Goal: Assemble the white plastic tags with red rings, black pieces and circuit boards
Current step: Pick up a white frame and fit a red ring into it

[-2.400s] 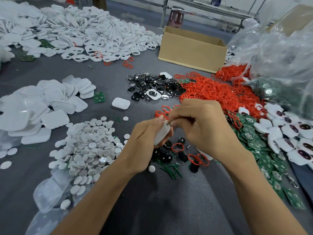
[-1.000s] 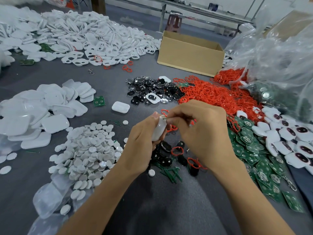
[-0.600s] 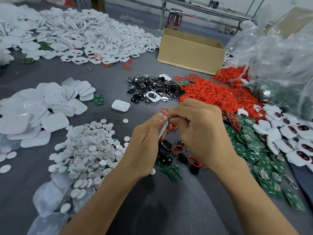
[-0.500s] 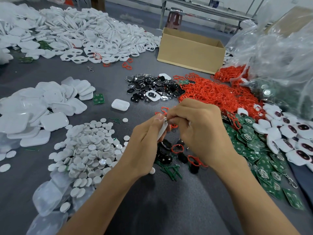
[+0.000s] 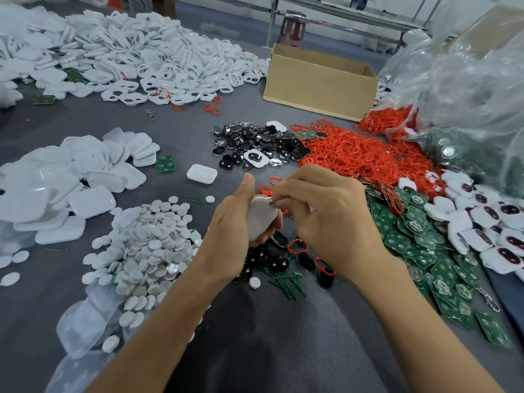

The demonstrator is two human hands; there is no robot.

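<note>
I sit at a bench (image 5: pixel 269 350) covered in dark grey cloth. Beyond its far edge lies a grey floor (image 5: pixel 226 26), where a reddish-brown stool (image 5: pixel 293 28) stands by a long metal-framed table (image 5: pixel 354 19) before a pale wall (image 5: pixel 397 7). The light is soft and even.

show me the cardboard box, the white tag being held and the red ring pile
cardboard box (image 5: pixel 317 86): head view, front wall
white tag (image 5: pixel 260 219): head view, flat face
red ring pile (image 5: pixel 357 157): head view, heap's middle
</note>
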